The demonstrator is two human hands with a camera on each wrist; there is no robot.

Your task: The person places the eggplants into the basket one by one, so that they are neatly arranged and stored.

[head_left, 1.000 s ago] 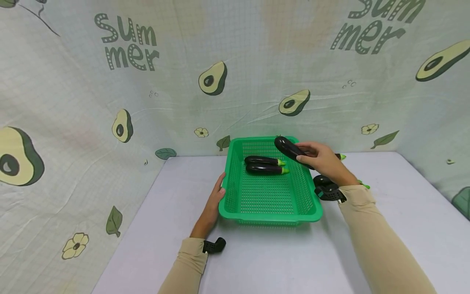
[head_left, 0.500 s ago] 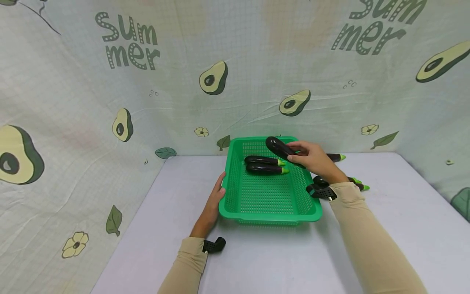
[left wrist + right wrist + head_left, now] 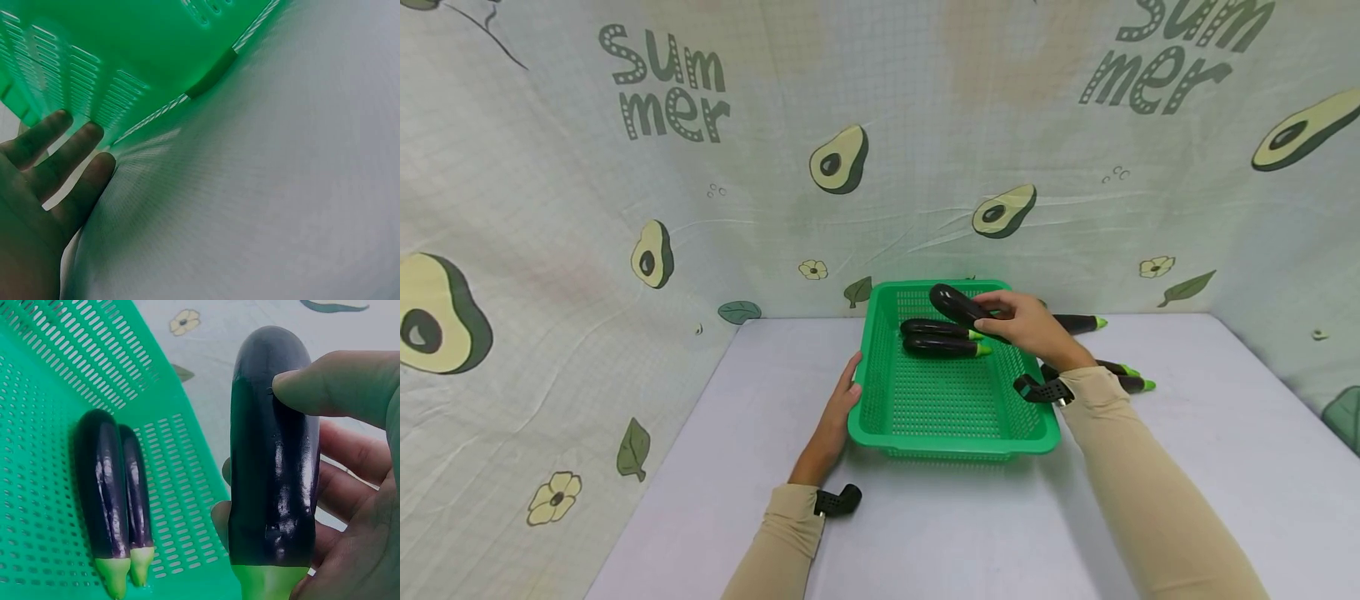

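My right hand (image 3: 1033, 330) holds a dark purple eggplant (image 3: 953, 303) over the back right part of a green plastic basket (image 3: 955, 446). In the right wrist view the thumb presses on one side of this eggplant, the fingers curl behind it, and its green stem end points down the frame. Two more eggplants (image 3: 103, 487) lie side by side on the basket floor. My left hand (image 3: 833, 421) is at the basket's left side; in the left wrist view its straight, spread fingers (image 3: 78, 153) reach the slotted outer wall.
To the right of the basket, an eggplant (image 3: 1077, 323) lies farther back on the white table (image 3: 940, 533). Two others, the nearer eggplant (image 3: 1137, 384) among them, are partly hidden by the right forearm. A printed cloth (image 3: 917, 108) hangs behind the table.
My right hand has moved left with the eggplant, farther in over the basket. More of the eggplants on the table's right now shows. The left hand and basket stay put.
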